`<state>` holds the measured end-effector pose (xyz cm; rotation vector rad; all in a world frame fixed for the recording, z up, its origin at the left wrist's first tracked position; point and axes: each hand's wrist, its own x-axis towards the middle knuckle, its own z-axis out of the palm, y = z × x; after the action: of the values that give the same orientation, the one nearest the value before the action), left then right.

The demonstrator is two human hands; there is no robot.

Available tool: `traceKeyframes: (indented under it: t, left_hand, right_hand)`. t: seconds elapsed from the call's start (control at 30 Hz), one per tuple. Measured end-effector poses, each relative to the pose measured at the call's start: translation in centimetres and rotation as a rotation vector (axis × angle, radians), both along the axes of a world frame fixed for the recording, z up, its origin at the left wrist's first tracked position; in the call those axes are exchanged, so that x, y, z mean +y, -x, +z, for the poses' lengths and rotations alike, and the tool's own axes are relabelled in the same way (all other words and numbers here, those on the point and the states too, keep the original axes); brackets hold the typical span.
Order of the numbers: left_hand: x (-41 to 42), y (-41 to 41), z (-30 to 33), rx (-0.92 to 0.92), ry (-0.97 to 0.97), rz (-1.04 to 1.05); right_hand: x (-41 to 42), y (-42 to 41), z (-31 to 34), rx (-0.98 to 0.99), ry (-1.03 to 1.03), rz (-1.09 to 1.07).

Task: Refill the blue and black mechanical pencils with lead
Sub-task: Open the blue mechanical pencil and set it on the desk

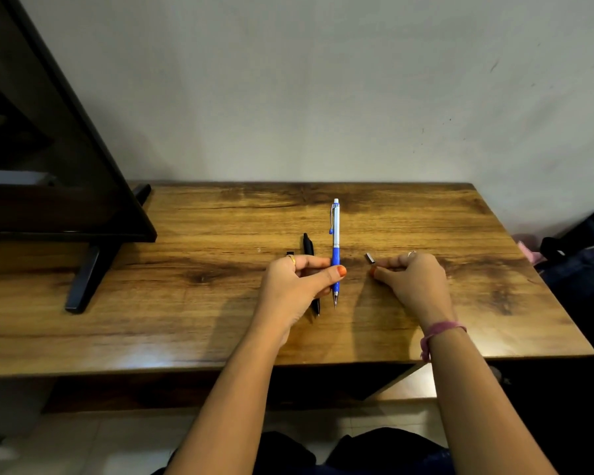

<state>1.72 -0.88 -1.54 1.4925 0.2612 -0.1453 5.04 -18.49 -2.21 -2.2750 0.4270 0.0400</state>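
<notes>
My left hand pinches the blue mechanical pencil at its blue rubber grip, thumb on top, tip pointing toward me and white cap end toward the wall. The black mechanical pencil lies on the wooden table just left of it, its middle hidden behind my left fingers and its tip showing below them. A tiny black piece sits by my left ring finger. My right hand rests on the table with its fingers curled, fingertips pinched at the near end of a small grey piece.
A dark monitor on black feet stands at the table's back left. The wall runs close behind the table. Dark bags sit off the right edge. My knees show below the table's front edge.
</notes>
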Motion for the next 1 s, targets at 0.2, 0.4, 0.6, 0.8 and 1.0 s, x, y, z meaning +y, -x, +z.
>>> traceKeyframes:
  t: [0.2,0.4,0.6,0.8,1.0]
  left_hand:
    - [0.0,0.0,0.0,0.008,0.013,-0.008]
    - [0.0,0.1,0.0,0.023,0.104,0.012]
    - [-0.2,0.0,-0.3,0.048,0.139,0.026]
    - [-0.4,-0.1,-0.5,0.031,0.138,0.015]
    - [0.3,-0.4,-0.1,-0.098,-0.073,0.046]
  right_hand:
    - [-1.5,0.1,0.3,0.001,-0.195,0.014]
    - [-0.9,2.7,2.8,-0.034,-0.548,0.043]
    - [2.1,4.4,4.0,0.089,-0.601,0.234]
    - [3.2,4.5,3.6,0.026,-0.515,0.212]
    - [3.1,4.0,2.9,-0.004,-0.302,0.164]
